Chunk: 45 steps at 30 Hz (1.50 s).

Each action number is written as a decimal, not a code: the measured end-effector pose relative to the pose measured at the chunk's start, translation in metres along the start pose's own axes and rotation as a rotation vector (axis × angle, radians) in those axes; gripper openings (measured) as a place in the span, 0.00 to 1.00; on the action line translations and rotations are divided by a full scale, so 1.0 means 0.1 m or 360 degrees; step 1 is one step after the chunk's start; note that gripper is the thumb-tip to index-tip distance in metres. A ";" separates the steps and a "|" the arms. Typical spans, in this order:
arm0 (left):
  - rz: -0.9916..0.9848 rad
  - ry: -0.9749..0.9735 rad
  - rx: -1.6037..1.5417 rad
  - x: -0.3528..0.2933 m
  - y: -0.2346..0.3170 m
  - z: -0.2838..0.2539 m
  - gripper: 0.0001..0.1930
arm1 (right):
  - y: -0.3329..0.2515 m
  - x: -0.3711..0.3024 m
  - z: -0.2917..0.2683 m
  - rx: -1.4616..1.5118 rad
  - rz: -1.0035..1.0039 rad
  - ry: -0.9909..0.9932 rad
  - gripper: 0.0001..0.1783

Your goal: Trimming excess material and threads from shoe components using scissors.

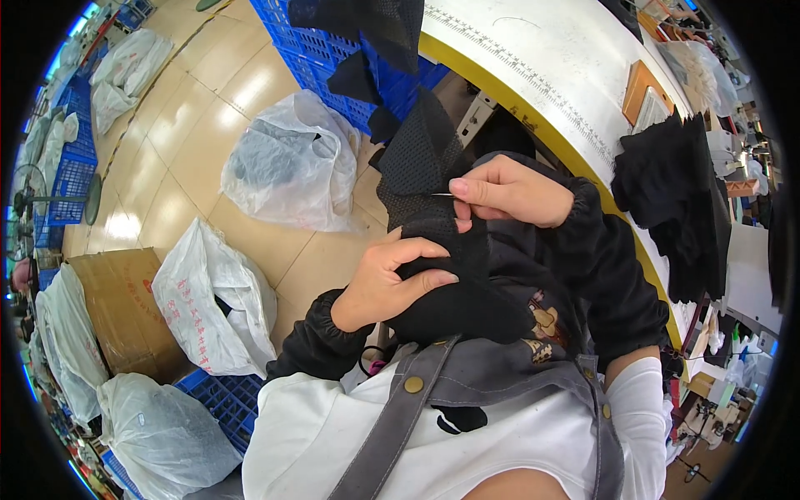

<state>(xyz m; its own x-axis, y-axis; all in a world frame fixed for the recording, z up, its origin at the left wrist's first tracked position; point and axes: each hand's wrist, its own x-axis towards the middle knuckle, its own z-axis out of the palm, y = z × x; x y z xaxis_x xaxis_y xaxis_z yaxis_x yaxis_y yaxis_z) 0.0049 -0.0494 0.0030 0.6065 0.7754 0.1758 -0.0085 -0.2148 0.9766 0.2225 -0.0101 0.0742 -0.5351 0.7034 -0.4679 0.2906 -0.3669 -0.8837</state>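
- On the white table point(533, 62), a black stack point(671, 200) lies well apart from the work; whether finished or waiting, cannot be told.
- Dark pieces point(352, 79) hang at the blue crate point(304, 54), apparently left to handle; any join between them is unclear.
- The black mesh cloth point(417, 150) is judged mid-work: in hand, not yet set down. It lies beneath and between the left hand point(383, 279) and the right hand point(521, 192), extending beyond both.
- Left hand: thumb and forefinger pinch the near part.
- Right hand: thumb and finger pinch a thin sliver point(439, 194) against the mesh; its kind is unclear.
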 end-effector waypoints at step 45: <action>0.0132 -0.0076 -0.0291 0.41 -0.11 -0.06 0.08 | 0.43 -0.16 0.33 -0.0120 -0.0574 0.0778 0.09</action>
<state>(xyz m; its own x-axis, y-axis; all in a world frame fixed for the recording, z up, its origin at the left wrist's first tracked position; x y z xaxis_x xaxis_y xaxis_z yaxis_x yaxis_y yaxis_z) 0.0249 -0.0115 0.0005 0.6346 0.7295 0.2550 -0.2017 -0.1622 0.9659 0.2175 -0.0574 0.0431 -0.1894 0.9797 -0.0657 0.2235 -0.0221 -0.9745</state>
